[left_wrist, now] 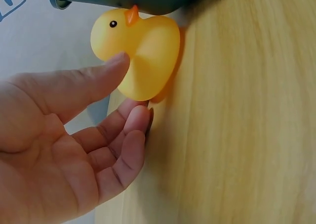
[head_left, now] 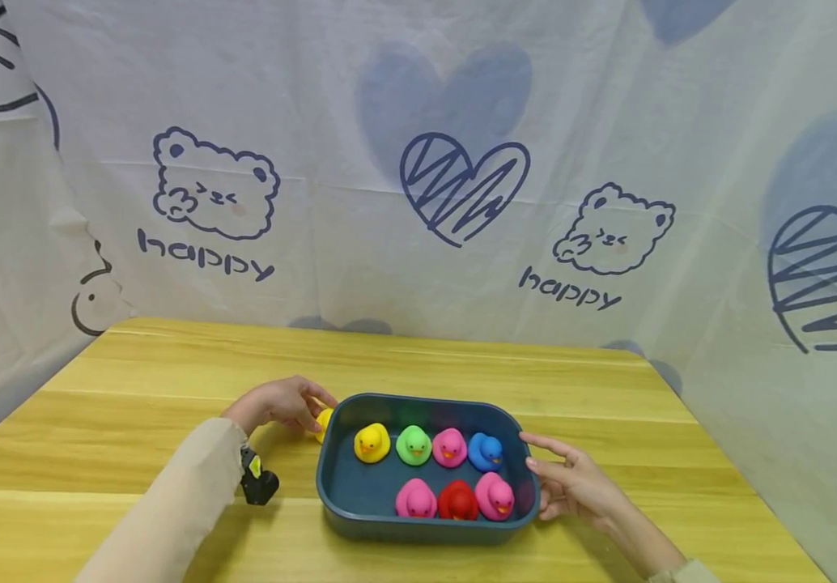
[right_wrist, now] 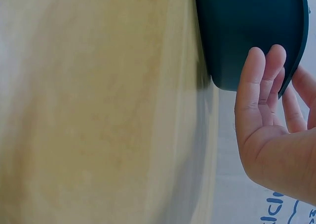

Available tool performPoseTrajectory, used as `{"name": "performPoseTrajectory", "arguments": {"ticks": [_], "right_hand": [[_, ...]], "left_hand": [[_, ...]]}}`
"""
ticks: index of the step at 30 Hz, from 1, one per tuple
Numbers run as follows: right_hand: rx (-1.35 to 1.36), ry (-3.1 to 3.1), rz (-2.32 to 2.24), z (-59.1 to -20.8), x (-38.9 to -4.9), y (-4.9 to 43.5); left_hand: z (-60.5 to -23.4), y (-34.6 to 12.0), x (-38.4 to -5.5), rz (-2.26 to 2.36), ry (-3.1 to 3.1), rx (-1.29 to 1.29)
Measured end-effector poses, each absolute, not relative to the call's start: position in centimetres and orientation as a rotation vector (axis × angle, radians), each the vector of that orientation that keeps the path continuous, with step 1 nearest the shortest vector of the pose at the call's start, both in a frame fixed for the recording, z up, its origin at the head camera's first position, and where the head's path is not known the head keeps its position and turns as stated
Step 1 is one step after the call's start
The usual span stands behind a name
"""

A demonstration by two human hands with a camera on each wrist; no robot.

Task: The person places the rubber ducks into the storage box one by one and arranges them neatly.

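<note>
My left hand (head_left: 289,403) pinches a yellow rubber duck (left_wrist: 148,56) just outside the left end of a dark teal bin (head_left: 367,528). In the left wrist view, the thumb lies on the duck's side and the fingers curl near its tail; its beak is against the bin wall. My right hand (head_left: 571,486) rests with its fingertips against the bin's right end, as the right wrist view also shows. Inside, a yellow duck (head_left: 371,443), a green duck (head_left: 414,445), a pink duck (head_left: 449,448) and a blue duck (head_left: 486,452) form the back row.
Along the bin's front wall sit two more pink ducks with a red duck (head_left: 458,502) between them. A black wrist device (head_left: 257,479) hangs at the left sleeve. Behind the wooden table (head_left: 462,364) hangs a white printed curtain (head_left: 338,105).
</note>
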State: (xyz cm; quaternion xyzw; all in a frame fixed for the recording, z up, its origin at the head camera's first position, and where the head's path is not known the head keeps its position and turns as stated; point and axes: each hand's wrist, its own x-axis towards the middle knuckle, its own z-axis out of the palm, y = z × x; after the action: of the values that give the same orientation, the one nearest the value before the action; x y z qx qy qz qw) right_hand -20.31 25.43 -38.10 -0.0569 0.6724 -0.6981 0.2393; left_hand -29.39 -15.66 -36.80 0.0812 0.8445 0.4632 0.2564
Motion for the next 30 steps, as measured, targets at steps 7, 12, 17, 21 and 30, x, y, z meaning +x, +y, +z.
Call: {"name": "performPoseTrajectory", "arguments": {"ticks": [7,12,17,21,30], "right_hand": [[-0.164,1.835,-1.911,-38.2,-20.4,25.5],[-0.14,1.845,-1.899,-38.2,-20.5,25.6],[-0.139,1.847,-1.894,-38.3,-20.5,25.7],[-0.14,1.842,-1.899,-38.3,-20.5,25.7],[-0.127,1.842,-1.897,-38.2,-20.5,25.6]], "left_hand": [[-37.1,-16.3,-29.2,1.222,2.31,0.279],[-37.3,-16.8,-29.0,1.257,2.283,0.317],[-37.3,-17.2,-28.9,1.292,2.245,0.325],[-37.3,-17.3,-28.8,1.303,2.23,0.325],[-36.7,-18.1,-28.5,1.412,2.207,0.345]]}}
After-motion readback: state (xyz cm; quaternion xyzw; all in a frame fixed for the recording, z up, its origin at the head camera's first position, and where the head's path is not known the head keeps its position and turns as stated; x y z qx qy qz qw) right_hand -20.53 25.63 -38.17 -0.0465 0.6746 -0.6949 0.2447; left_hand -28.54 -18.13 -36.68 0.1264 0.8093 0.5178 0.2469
